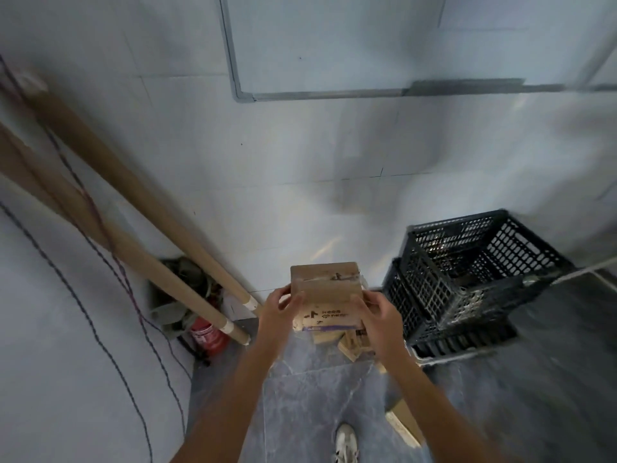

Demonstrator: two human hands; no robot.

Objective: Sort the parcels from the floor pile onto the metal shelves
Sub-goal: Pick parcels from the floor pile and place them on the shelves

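Note:
I hold a brown cardboard parcel [325,289] with taped flaps and dark print up in front of me, between both hands. My left hand [278,310] grips its left side with the thumb on the near face. Along the right side my right hand [375,314] curls its fingers round the edge. Below the parcel, more small cardboard parcels [347,344] lie in a pile on the grey floor. Another flat parcel [405,421] lies on the floor by my right forearm. No metal shelf is in view.
Black plastic crates [467,279] are stacked to the right by the white tiled wall. Long cardboard tubes [133,228] lean in the left corner above a red fire extinguisher [208,337] and clutter. Cables hang down the left wall. My shoe [345,442] shows at the bottom.

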